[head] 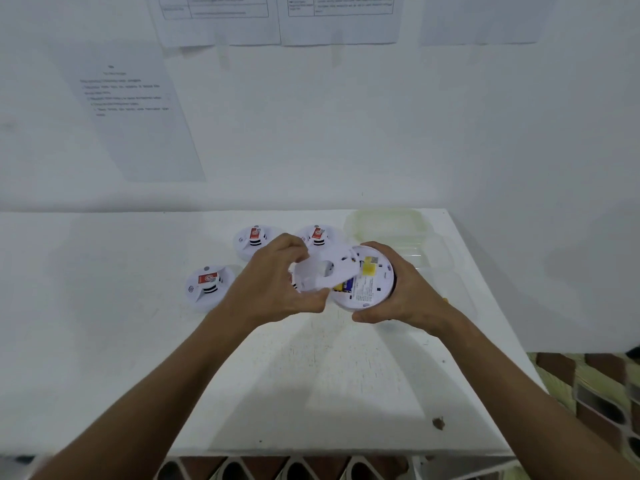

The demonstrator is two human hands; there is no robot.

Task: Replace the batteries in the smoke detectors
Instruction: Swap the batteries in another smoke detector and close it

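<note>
Three detectors sit on the white worktop in the middle of the frame: one at left, one behind it toward the centre, and one just right of that, partly hidden by the hands. Each lies face up with a red label on it.

A fourth detector is held above the worktop at centre right, its back turned to the camera. The right hand curls round its rim from the right side and below. A yellow sticker and printed labels show on the back, and a battery with blue and yellow wrap lies in the open compartment near the left edge.

The left hand pinches a white plastic cover between thumb and fingers; the cover is tilted and overlaps the left part of the held detector.

Behind the right hand, at the worktop's far right corner, stands a clear plastic tub. Printed sheets are stuck on the white wall in the upper part of the frame. Patterned floor tiles show at lower right.
</note>
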